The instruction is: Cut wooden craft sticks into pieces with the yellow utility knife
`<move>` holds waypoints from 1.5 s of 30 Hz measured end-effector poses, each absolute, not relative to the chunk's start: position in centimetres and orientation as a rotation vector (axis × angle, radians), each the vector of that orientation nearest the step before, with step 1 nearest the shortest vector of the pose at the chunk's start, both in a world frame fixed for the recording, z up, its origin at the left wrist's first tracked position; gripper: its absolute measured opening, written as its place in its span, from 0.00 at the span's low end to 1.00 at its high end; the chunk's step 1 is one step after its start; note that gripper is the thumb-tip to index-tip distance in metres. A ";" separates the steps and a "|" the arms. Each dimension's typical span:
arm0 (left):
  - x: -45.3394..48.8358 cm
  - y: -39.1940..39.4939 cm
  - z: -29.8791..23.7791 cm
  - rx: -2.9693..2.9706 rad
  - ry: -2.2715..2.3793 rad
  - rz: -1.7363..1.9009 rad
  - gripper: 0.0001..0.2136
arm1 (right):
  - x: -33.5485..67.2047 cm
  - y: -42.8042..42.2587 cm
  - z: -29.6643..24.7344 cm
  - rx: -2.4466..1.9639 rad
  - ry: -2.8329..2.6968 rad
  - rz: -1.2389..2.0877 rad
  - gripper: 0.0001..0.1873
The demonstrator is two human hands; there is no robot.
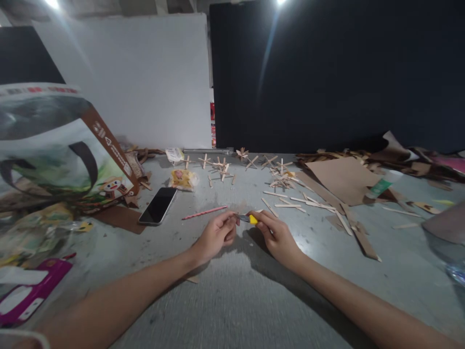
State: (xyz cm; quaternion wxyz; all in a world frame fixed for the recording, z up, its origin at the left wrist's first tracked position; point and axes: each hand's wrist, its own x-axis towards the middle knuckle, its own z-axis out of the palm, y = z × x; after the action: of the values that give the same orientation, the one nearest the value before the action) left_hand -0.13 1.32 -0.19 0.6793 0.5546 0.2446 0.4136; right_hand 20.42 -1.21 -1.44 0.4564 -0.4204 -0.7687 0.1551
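While gripping a yellow-handled tool (252, 219) in the right hand (279, 237), had the left hand (216, 232) curled at its metal end, could not tell around what; saw on the table (225, 310) below a striped stick (204, 213) nearby, wooden sticks (286, 205) farther off.

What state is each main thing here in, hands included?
Yellow-ended tool: held; blade in or out unclear.
Right hand: closed on the tool.
Left hand: curled, at its grey end.
Phone: face up, screen dark.
Pink pencil: lying flat.
Crossed sticks: overlapping in star shapes.
Loose sticks: scattered.
Yellow packet: seal unclear.
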 end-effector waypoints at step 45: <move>-0.4 1.4 -1.0 1.419 0.624 0.945 0.24 | 20.6 -1.3 -1.6 -1.062 -1.890 0.395 0.19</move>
State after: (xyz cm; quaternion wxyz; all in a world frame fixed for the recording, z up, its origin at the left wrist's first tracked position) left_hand -0.39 1.42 -0.97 0.6156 0.6160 0.2707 0.4102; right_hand 20.56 -1.25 -1.62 0.4521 -0.4297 -0.7651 0.1600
